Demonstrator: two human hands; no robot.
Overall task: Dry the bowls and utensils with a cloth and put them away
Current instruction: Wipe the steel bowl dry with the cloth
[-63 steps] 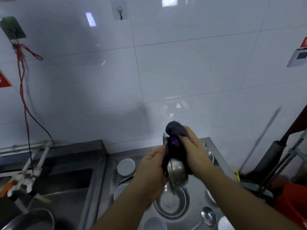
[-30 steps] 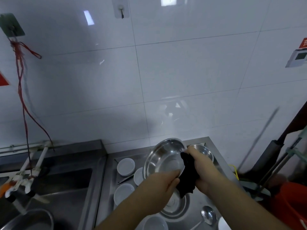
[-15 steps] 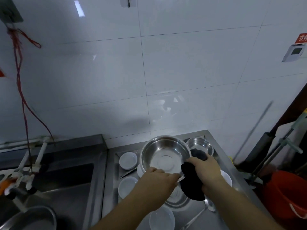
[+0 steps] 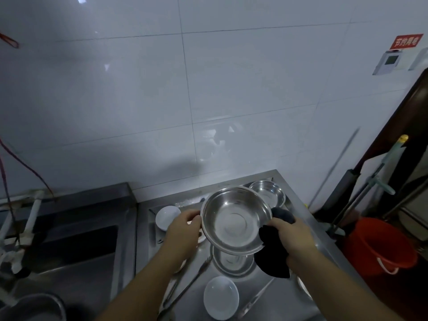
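Observation:
A steel bowl [image 4: 234,222] is held above the drainboard, its open side tilted toward me. My left hand [image 4: 183,235] grips its left rim. My right hand [image 4: 293,237] holds a dark cloth [image 4: 272,258] bunched against the bowl's right rim. Under the bowl a second steel bowl [image 4: 232,262] sits on the steel counter [image 4: 298,218], and a smaller steel bowl [image 4: 268,193] stands behind. White dishes lie at the left [image 4: 166,216] and in front [image 4: 223,297]. Long metal utensils [image 4: 185,288] lie on the counter below my left arm.
A steel sink [image 4: 76,246] lies to the left, with pipes at its far edge and a metal pot [image 4: 34,306] at bottom left. A red bucket [image 4: 379,244] and mop handles stand on the floor to the right. The tiled wall [image 4: 208,89] rises behind.
The bowl has turned from edge-on to open side facing me and come down lower. The cloth has moved from wrapping the bowl to its right rim. My view has tilted downward.

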